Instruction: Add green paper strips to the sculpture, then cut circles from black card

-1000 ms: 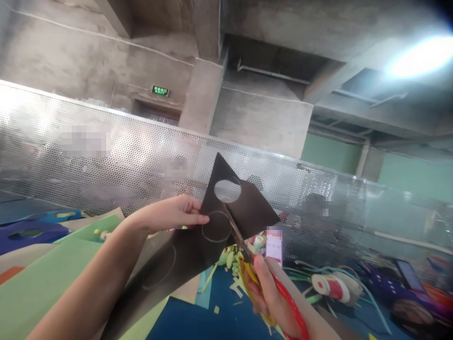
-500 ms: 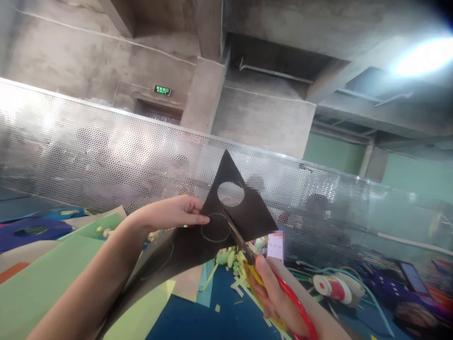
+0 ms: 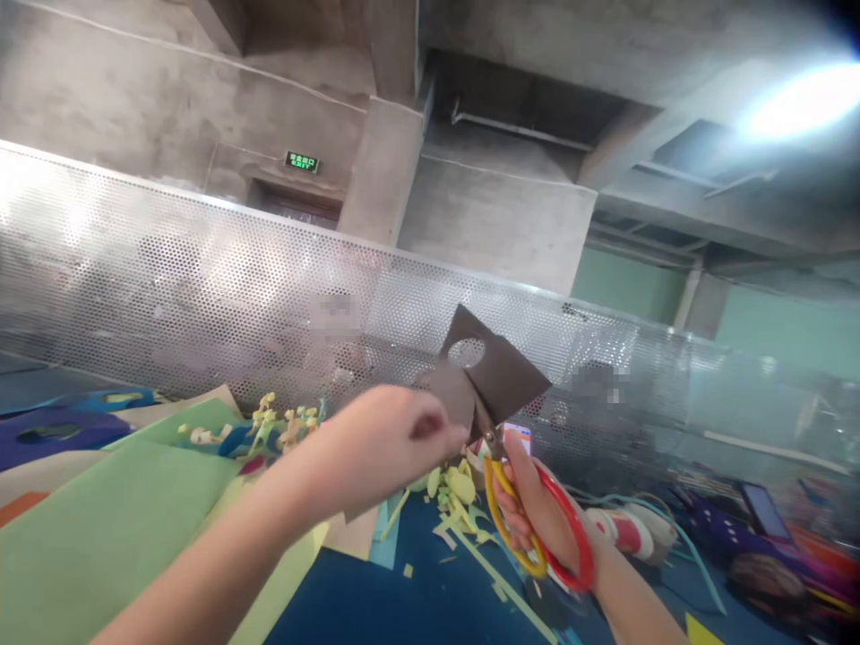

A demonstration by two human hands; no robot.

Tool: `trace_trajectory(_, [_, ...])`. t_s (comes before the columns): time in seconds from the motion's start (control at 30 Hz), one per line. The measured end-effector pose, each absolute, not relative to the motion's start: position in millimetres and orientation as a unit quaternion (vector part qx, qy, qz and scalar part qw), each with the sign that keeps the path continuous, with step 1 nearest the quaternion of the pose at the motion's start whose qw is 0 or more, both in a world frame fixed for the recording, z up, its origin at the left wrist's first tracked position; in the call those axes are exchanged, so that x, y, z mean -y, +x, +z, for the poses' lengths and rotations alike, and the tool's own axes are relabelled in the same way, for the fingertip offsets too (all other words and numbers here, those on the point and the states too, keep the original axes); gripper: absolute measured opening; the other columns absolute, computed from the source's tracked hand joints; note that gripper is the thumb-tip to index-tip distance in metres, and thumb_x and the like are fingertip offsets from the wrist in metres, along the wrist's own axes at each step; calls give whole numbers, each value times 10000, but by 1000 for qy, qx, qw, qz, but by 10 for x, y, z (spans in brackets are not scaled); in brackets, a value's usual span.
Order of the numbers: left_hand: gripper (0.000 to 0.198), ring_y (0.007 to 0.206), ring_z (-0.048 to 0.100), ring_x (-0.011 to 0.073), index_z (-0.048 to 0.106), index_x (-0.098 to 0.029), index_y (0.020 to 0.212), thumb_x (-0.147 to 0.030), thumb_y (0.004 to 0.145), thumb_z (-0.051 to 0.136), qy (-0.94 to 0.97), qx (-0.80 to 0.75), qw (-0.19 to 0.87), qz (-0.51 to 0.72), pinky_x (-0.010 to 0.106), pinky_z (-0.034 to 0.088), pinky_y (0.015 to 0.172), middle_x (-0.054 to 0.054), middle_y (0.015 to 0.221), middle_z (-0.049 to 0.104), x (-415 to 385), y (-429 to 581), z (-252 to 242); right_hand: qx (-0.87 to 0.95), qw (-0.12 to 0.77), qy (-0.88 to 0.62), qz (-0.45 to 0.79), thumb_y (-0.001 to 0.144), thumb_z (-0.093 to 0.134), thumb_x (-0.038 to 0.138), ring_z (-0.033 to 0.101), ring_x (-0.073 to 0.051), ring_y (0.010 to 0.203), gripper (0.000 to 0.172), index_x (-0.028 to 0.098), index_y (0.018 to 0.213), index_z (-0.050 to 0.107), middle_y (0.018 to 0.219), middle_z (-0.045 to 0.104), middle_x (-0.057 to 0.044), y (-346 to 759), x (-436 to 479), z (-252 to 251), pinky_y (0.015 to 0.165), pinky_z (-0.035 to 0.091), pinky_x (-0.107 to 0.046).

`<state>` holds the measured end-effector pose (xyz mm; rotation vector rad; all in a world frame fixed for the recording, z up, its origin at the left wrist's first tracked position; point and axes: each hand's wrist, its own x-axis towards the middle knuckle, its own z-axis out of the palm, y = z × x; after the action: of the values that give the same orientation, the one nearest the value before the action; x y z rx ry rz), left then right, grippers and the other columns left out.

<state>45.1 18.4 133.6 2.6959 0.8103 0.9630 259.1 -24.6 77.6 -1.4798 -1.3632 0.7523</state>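
A black sheet point(image 3: 511, 376) with a round hole near its upper corner stands up in front of me. Fingers curled and blurred, my left hand point(image 3: 409, 434) grips the sheet's left part. The scissors point(image 3: 579, 546), with one red and one yellow handle loop, are in my right hand point(image 3: 534, 502). Their blades point up and left and meet the black sheet below the hole. The lower part of the sheet is hidden behind my left hand and forearm.
Green paper point(image 3: 127, 520) and purple paper point(image 3: 57, 434) spread at the left. Pale green scraps point(image 3: 460, 488) lie on the blue table point(image 3: 376, 600). A white and red spool point(image 3: 624, 530) and a phone point(image 3: 766, 511) are at the right. A perforated metal screen point(image 3: 202, 269) stands behind.
My left hand has moved right, nearer the scissors. The black sheet has turned and shifted right, and its long lower part has swung out of sight. The scissors have opened wider at the handles.
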Motion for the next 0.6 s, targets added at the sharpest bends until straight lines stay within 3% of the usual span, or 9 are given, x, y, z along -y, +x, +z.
trace_trajectory(0.1, [604,476,513,133,638,-192,658,-619,854,260,958,-168,153,176,249,326,463,26,582,617,36,592,1264,520,543,-585,305,710,288,797,337,-86,316,622,221,480,332,356,319,61,2473,262,770,373,352,-233])
trace_trajectory(0.2, [654,569,578,189,659,-189,682,-650,840,223,959,-162,153,173,274,363,510,74,648,640,48,708,1197,525,611,-523,278,698,261,818,384,-100,364,641,220,488,358,401,360,42,2388,310,742,375,324,-235])
trace_trajectory(0.37, [493,758,632,202,628,-217,924,-592,846,317,900,-184,263,296,261,439,690,51,850,661,-123,744,1185,562,638,-450,276,690,143,842,358,-114,331,690,229,466,369,363,331,26,2378,400,794,359,307,-266])
trace_trajectory(0.5, [449,829,605,217,613,-203,883,-603,783,434,842,-232,240,424,293,444,778,51,895,640,-244,716,1178,532,646,-451,311,626,115,884,331,-100,330,707,233,483,351,359,295,43,2335,424,878,393,364,-269])
trace_trajectory(0.6, [413,923,600,246,633,-208,854,-583,769,482,803,-235,289,465,328,435,853,57,914,664,-253,763,1158,517,649,-457,321,639,92,874,342,-98,339,712,231,476,349,352,291,47,2252,424,860,445,416,-275])
